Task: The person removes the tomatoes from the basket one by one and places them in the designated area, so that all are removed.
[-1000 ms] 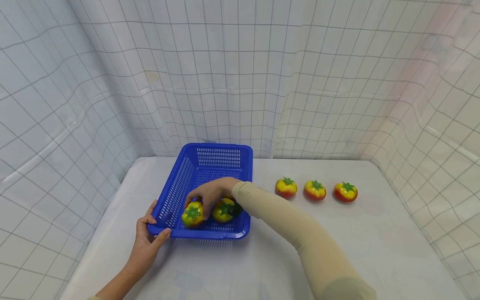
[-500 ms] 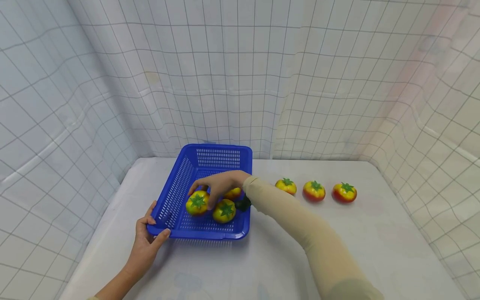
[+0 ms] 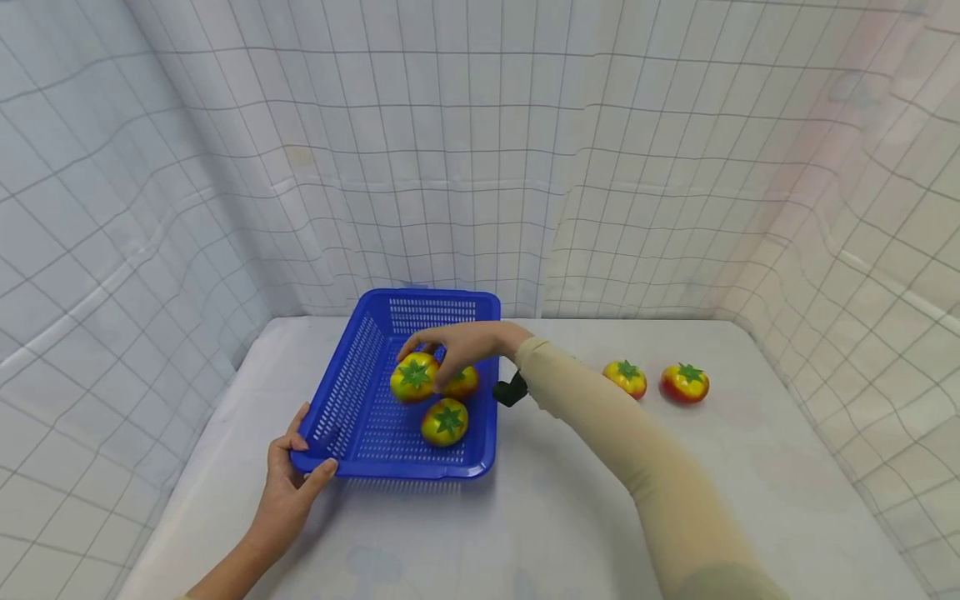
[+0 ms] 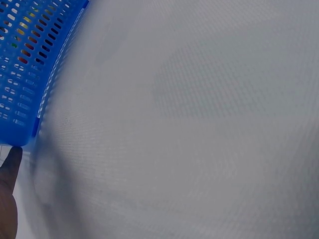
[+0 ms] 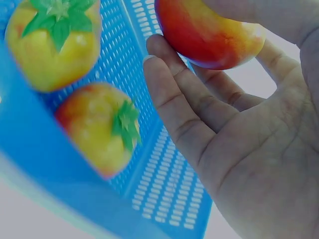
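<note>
My left hand grips the near left corner of a blue perforated plastic basket, thumb on the front rim and fingers along the side. In the left wrist view, a fingertip touches the basket's corner. Over the basket's middle, my right hand holds a yellow-and-red tomato with a green leafy top. The right wrist view shows this tomato between thumb and fingers. Two similar tomatoes lie in the basket: one near the front right, another partly behind the hand.
Two more tomatoes, one nearer and one farther right, sit on the white-covered table. My right sleeve crosses above the table. Gridded white curtains enclose the back and sides.
My right hand has moved up and to the right with the tomato, away from the basket's near left part. The sleeve now covers most of the leftmost table tomato. My left hand keeps its hold.
</note>
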`<state>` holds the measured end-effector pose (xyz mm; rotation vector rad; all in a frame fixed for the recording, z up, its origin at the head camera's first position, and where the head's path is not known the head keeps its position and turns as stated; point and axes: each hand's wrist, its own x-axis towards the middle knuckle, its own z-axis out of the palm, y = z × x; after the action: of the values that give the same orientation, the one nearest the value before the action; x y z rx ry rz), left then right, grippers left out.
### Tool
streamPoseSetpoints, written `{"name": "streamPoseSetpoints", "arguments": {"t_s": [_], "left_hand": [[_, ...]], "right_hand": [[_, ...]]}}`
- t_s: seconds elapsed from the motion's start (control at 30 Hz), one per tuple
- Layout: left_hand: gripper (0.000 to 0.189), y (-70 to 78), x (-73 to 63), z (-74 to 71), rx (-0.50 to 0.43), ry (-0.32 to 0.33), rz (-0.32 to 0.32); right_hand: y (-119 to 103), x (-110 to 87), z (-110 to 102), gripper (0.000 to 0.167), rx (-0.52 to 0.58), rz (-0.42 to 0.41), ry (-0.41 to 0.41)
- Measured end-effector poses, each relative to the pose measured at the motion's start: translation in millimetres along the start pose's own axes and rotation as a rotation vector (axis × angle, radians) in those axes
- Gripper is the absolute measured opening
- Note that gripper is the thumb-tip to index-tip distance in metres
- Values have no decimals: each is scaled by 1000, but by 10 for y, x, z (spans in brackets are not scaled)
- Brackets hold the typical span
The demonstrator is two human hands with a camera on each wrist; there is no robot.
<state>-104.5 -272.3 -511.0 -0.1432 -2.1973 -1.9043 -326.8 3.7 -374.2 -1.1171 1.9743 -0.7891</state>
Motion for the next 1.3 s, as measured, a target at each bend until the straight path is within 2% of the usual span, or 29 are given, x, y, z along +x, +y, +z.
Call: {"name": "streamPoseSetpoints", "arguments": {"t_s": [0.2, 0.57, 0.8, 1.0, 1.3], "left_hand": [[38, -14, -7, -6, -24, -4, 13], [38, 21, -12, 14, 9, -5, 3], [38, 37, -6, 29, 23, -9, -9], [38, 36, -3, 29, -3, -4, -8], [38, 54, -11, 41, 26, -12, -15]], "right_hand": [[53, -218, -126, 65, 20, -3, 38], [197, -670, -278, 66, 50, 13, 103], [274, -953, -332, 70, 74, 64, 133], [364, -1168, -365, 68, 67, 97, 163], [535, -1493, -358, 69, 64, 178, 210]]}}
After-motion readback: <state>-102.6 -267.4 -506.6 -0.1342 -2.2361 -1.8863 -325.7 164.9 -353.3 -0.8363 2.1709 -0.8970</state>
